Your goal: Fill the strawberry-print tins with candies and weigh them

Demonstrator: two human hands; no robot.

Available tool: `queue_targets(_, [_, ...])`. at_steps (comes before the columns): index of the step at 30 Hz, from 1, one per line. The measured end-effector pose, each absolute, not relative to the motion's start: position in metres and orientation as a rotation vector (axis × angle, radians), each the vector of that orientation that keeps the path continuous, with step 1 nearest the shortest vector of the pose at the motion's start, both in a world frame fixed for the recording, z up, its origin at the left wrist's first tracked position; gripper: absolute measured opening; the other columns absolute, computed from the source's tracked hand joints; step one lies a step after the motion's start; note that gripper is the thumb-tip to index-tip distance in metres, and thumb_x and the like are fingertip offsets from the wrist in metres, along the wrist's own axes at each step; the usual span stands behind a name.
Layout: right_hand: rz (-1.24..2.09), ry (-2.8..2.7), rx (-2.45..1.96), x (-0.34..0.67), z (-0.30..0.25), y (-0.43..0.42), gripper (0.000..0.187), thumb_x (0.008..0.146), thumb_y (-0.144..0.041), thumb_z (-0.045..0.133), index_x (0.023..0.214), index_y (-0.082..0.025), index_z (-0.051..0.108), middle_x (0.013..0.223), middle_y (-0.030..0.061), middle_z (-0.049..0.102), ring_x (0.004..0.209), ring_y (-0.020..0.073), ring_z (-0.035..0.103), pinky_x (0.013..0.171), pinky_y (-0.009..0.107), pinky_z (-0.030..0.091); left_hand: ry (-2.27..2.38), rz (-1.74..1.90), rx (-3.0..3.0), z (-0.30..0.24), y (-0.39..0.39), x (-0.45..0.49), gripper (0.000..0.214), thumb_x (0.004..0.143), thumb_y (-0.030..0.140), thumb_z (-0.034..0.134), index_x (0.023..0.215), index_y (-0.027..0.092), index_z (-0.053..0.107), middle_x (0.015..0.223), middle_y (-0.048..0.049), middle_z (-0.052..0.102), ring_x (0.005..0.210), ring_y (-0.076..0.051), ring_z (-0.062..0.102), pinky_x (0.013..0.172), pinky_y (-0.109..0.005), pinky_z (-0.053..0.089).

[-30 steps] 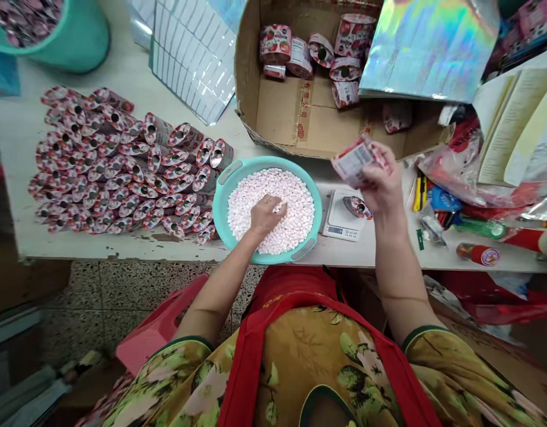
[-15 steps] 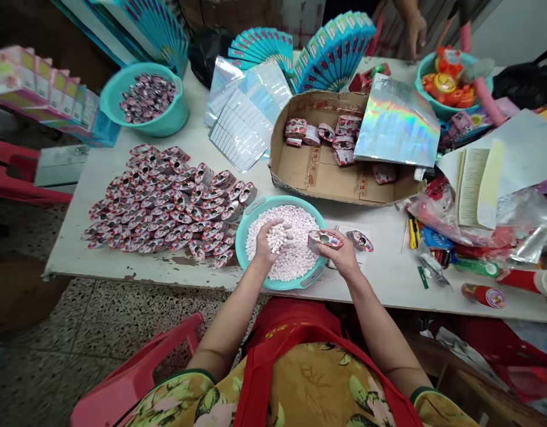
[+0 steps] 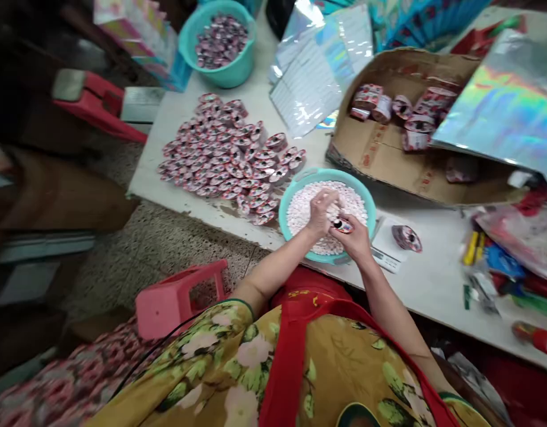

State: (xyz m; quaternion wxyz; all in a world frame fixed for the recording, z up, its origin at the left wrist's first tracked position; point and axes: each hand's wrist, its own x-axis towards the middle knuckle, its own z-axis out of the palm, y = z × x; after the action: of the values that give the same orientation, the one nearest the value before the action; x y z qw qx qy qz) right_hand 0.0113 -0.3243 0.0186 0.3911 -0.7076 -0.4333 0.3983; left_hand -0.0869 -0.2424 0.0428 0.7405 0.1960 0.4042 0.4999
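Within the right hand (image 3: 357, 239), an oval container (image 3: 343, 226)

Even, cool light brightens the tabletop (image 3: 433, 279), while the far left sinks into murky shadow. White glints fleck the plastic sheets (image 3: 307, 89), and rainbow glare streaks the silver sheet (image 3: 507, 101). Blur softens the pellets (image 3: 300, 207) and smears the bottle (image 3: 538, 339) near the right edge.

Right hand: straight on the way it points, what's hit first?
Likely the left hand, curled just ahead over the turquoise basin; the small printed container in the right hand leads. Depth is unclear from this one view; they may already touch.
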Motion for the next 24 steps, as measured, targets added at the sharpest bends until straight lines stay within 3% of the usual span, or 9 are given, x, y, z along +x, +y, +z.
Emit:
queue_targets(5, [0.915, -1.236, -1.903, 0.006, 0.006, -0.298, 0.062, 0.06, -0.056, 0.074, 0.107, -0.016, 0.073, 0.1, 0.0098, 0.075, 0.089, 0.0266, 0.069, 0.088, 0.042, 0.054, 0.961, 1.154, 0.467, 0.032, -0.228, -0.09, 0.041, 0.07, 0.047, 0.082, 0.063, 0.017, 0.054, 0.058, 0.0038, 0.053, 0.057, -0.008, 0.049, 0.065, -0.024, 0.042])
queue_targets(11, [0.942, -1.279, -1.967, 0.0, 0.013, -0.283, 0.065, 0.061, -0.052, 0.077, 0.114, -0.015, 0.073, 0.097, 0.0092, 0.075, 0.086, 0.0256, 0.069, 0.087, 0.041, 0.054, 0.959, 1.228, 0.314, 0.027, -0.217, -0.096, 0.045, 0.065, 0.048, 0.087, 0.07, 0.017, 0.056, 0.061, 0.0047, 0.05, 0.052, -0.006, 0.043, 0.053, -0.023, 0.034])
queue_targets(15, [0.944, -1.27, -2.035, -0.003, 0.02, -0.277, 0.063, 0.056, -0.053, 0.079, 0.105, -0.015, 0.075, 0.088, 0.0074, 0.073, 0.08, 0.0249, 0.068, 0.084, 0.041, 0.053, 0.923, 1.175, 0.275, 0.029, -0.213, -0.097, 0.05, 0.061, 0.051, 0.09, 0.069, 0.017, 0.054, 0.063, 0.0027, 0.051, 0.051, -0.006, 0.042, 0.05, -0.025, 0.032])
queue_targets(24, [1.002, -1.165, -2.011, -0.011, 0.032, -0.26, 0.059, 0.044, -0.047, 0.083, 0.093, -0.016, 0.072, 0.073, 0.0047, 0.068, 0.067, 0.0197, 0.06, 0.068, 0.035, 0.051, 1.031, 1.128, 0.514, 0.026, -0.198, -0.106, 0.05, 0.07, 0.06, 0.08, 0.062, 0.019, 0.053, 0.054, 0.0027, 0.047, 0.05, -0.007, 0.041, 0.052, -0.029, 0.03])
